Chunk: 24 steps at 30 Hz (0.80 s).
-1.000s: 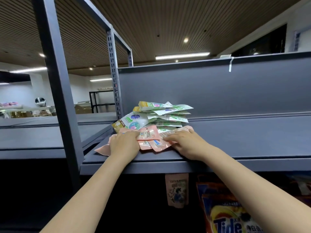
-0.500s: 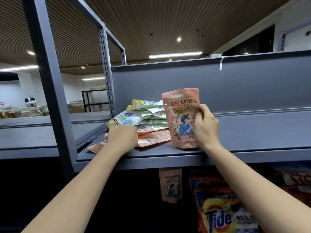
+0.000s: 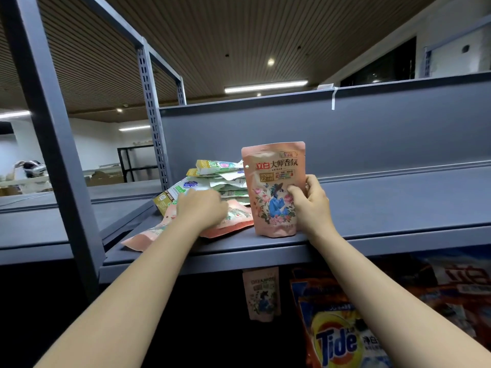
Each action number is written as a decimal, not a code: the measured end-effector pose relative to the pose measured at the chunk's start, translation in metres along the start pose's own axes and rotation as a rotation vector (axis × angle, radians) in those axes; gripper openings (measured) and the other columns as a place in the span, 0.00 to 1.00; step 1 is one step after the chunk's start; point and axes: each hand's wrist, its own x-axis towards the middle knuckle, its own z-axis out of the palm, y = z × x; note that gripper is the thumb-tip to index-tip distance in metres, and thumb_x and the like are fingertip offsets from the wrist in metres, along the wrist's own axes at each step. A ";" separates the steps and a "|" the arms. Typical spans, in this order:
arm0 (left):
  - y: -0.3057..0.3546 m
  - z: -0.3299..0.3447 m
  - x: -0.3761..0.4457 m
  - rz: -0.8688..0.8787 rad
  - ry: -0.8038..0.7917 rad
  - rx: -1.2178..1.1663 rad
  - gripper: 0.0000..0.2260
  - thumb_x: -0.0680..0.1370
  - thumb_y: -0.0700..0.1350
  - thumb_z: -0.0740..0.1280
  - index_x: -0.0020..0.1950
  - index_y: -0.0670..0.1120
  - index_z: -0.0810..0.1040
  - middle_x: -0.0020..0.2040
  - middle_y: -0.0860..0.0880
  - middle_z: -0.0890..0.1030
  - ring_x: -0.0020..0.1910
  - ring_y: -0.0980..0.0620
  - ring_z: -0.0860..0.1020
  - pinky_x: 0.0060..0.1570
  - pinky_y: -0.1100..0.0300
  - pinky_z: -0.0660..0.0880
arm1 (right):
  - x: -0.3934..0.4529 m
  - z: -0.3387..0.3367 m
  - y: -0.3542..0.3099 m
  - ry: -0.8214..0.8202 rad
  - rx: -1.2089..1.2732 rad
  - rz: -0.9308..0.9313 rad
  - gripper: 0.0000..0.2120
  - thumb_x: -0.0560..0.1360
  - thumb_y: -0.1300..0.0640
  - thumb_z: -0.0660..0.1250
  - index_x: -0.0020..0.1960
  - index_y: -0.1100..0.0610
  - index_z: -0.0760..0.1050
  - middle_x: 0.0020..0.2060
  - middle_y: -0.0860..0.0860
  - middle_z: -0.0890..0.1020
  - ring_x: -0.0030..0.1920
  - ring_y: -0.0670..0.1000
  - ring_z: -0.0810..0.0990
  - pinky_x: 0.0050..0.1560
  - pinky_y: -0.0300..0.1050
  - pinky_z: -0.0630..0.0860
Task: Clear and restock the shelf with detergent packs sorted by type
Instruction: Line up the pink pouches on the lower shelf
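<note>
A pink detergent pack (image 3: pixel 273 187) with a flower picture stands upright near the front of the grey shelf (image 3: pixel 372 243). My right hand (image 3: pixel 310 203) grips its right edge. To its left lies a heap of pink packs (image 3: pixel 233 221) flat on the shelf, with a stack of green and white packs (image 3: pixel 220 176) behind them. My left hand (image 3: pixel 202 208) rests on top of the flat pink packs, blurred; whether its fingers grip one I cannot make out.
A grey upright post (image 3: pixel 53 144) stands at the left. The shelf's back panel (image 3: pixel 372 134) rises behind the packs. Below the shelf hang another pink pack (image 3: pixel 261 293) and orange Tide bags (image 3: pixel 337 338). A lower grey shelf (image 3: pixel 32 229) extends to the left.
My right hand lifted one pink pack off the flat heap and stood it upright to the right of the pile. My left hand stayed on the pink heap.
</note>
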 end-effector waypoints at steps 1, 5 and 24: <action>-0.009 0.001 0.002 -0.046 -0.063 -0.001 0.15 0.78 0.47 0.52 0.54 0.47 0.76 0.58 0.44 0.77 0.58 0.42 0.72 0.54 0.53 0.66 | 0.000 0.000 0.000 -0.003 0.004 0.011 0.04 0.77 0.59 0.62 0.51 0.53 0.73 0.46 0.46 0.82 0.49 0.47 0.81 0.46 0.42 0.78; -0.025 0.012 0.003 -0.092 -0.189 -0.102 0.12 0.80 0.40 0.50 0.54 0.42 0.73 0.57 0.42 0.77 0.53 0.42 0.74 0.56 0.47 0.72 | -0.001 0.000 0.000 -0.028 0.001 0.007 0.07 0.77 0.59 0.61 0.48 0.50 0.76 0.46 0.45 0.83 0.50 0.47 0.82 0.49 0.47 0.81; -0.016 -0.006 -0.055 -0.423 0.404 -0.664 0.07 0.72 0.45 0.64 0.40 0.44 0.78 0.39 0.45 0.79 0.40 0.41 0.74 0.37 0.57 0.66 | -0.023 -0.016 -0.038 -0.057 -0.141 0.040 0.16 0.78 0.58 0.57 0.37 0.56 0.79 0.38 0.49 0.84 0.46 0.54 0.83 0.47 0.54 0.81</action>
